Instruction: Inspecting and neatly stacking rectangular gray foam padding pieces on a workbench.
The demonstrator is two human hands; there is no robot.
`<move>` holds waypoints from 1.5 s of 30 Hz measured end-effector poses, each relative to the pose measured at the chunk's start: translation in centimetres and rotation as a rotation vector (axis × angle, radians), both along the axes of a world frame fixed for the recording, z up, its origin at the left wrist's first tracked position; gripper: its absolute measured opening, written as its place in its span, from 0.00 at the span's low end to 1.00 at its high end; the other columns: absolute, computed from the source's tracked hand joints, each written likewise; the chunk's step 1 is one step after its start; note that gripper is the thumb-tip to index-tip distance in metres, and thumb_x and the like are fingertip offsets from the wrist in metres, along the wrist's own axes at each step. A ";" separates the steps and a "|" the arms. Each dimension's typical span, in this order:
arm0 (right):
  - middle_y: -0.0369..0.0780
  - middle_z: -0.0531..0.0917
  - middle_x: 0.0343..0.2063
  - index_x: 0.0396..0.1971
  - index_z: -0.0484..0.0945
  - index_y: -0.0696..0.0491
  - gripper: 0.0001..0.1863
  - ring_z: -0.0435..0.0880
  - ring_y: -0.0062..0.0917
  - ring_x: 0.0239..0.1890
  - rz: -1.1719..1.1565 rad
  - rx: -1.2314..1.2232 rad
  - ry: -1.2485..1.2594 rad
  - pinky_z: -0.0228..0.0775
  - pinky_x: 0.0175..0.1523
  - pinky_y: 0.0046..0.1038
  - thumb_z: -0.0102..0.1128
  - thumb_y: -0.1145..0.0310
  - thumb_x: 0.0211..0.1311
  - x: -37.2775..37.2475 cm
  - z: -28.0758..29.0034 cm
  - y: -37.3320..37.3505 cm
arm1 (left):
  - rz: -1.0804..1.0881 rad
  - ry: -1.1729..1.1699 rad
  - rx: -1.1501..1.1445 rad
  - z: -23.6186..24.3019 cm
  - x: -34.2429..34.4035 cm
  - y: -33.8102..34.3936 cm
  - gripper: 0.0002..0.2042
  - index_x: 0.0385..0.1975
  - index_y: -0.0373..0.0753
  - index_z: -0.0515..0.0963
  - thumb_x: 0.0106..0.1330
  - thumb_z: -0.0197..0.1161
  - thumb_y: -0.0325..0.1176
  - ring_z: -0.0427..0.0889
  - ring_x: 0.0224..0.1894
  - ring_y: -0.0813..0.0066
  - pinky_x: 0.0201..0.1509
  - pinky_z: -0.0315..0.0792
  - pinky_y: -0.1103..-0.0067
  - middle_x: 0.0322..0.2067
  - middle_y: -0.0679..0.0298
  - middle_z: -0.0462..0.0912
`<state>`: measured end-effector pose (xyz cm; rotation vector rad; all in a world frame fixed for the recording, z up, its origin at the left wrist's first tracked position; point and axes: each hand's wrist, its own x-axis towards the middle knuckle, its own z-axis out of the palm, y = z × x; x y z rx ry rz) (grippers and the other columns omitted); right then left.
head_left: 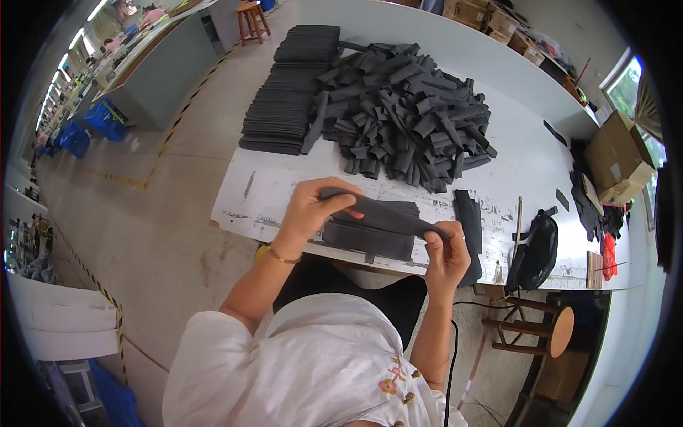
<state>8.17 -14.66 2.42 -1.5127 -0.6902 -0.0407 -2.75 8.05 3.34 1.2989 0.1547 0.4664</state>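
Observation:
Between my two hands a dark grey fabric strip (388,216) is stretched out above the table's front edge. My left hand (324,203) pinches its left end, thumb below and fingers curled over. The right end is gripped between the thumb and fingers of my right hand (448,250). Under the held strip lies a short stack of like strips (366,240), partly hidden. Just right of my right hand, more dark strips (467,220) lie lengthwise and hang toward the table edge.
A big loose heap of dark strips (405,114) covers the back middle of the white table (242,181). Neatly layered strips (288,92) stand at its left. A black bag (535,249) lies at the right, near a cardboard box (617,160). A wooden stool (558,331) stands below.

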 end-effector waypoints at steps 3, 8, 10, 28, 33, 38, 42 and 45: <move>0.33 0.73 0.29 0.30 0.76 0.60 0.07 0.67 0.14 0.29 -0.017 0.054 0.032 0.58 0.33 0.16 0.66 0.74 0.62 0.1 -0.4 0.1 | -0.013 -0.056 0.008 -0.6 0.1 0.1 0.07 0.40 0.28 0.82 0.65 0.64 0.24 0.85 0.32 0.69 0.36 0.83 0.77 0.33 0.58 0.84; 0.29 0.71 0.24 0.26 0.75 0.60 0.10 0.66 0.12 0.28 0.029 0.025 0.268 0.56 0.34 0.16 0.63 0.71 0.65 1.3 -0.7 0.9 | 0.078 0.092 -0.300 -1.0 1.5 0.7 0.10 0.40 0.30 0.81 0.64 0.66 0.29 0.82 0.33 0.76 0.30 0.81 0.78 0.32 0.63 0.82; 0.30 0.74 0.23 0.30 0.77 0.59 0.08 0.69 0.12 0.27 -0.035 -0.200 0.443 0.60 0.32 0.17 0.65 0.71 0.63 2.2 -1.5 0.9 | 0.138 0.149 -0.235 -2.2 1.7 1.0 0.08 0.38 0.32 0.82 0.63 0.67 0.30 0.80 0.30 0.80 0.29 0.79 0.81 0.30 0.65 0.82; 0.45 0.79 0.34 0.36 0.79 0.56 0.10 0.77 0.42 0.39 -0.391 -0.906 -0.204 0.70 0.43 0.39 0.66 0.69 0.57 3.0 -10.8 -6.1 | 1.006 0.379 1.187 -10.0 10.4 15.8 0.10 0.33 0.38 0.80 0.55 0.72 0.34 0.77 0.42 0.60 0.46 0.74 0.69 0.36 0.60 0.78; 0.46 0.77 0.41 0.44 0.79 0.59 0.17 0.75 0.40 0.45 -0.443 -1.193 -0.397 0.69 0.46 0.39 0.64 0.64 0.60 1.9 -12.4 -6.2 | 0.793 0.659 1.524 -10.9 12.7 17.1 0.12 0.34 0.36 0.81 0.56 0.71 0.36 0.76 0.44 0.57 0.47 0.74 0.68 0.37 0.57 0.77; 0.45 0.77 0.35 0.36 0.78 0.59 0.08 0.75 0.40 0.40 -0.306 -1.373 -0.614 0.69 0.43 0.38 0.56 0.72 0.61 2.6 -14.3 -6.7 | 0.705 0.527 1.166 -9.5 13.3 15.8 0.13 0.44 0.34 0.75 0.64 0.63 0.34 0.81 0.44 0.52 0.46 0.77 0.64 0.41 0.51 0.80; 0.46 0.78 0.34 0.34 0.77 0.57 0.05 0.77 0.40 0.39 -0.346 -1.137 -0.520 0.71 0.43 0.40 0.55 0.75 0.58 4.0 -12.9 -7.9 | 0.361 0.293 -0.068 -7.5 11.1 12.9 0.12 0.51 0.33 0.67 0.72 0.52 0.30 0.85 0.44 0.50 0.50 0.79 0.61 0.44 0.45 0.82; 0.46 0.79 0.35 0.37 0.78 0.57 0.06 0.79 0.41 0.36 -0.592 -0.756 -0.434 0.73 0.40 0.37 0.55 0.78 0.62 4.4 -10.4 -6.6 | 0.099 0.184 -0.419 -7.7 9.0 12.4 0.11 0.50 0.31 0.67 0.70 0.52 0.24 0.84 0.47 0.53 0.54 0.80 0.61 0.45 0.47 0.81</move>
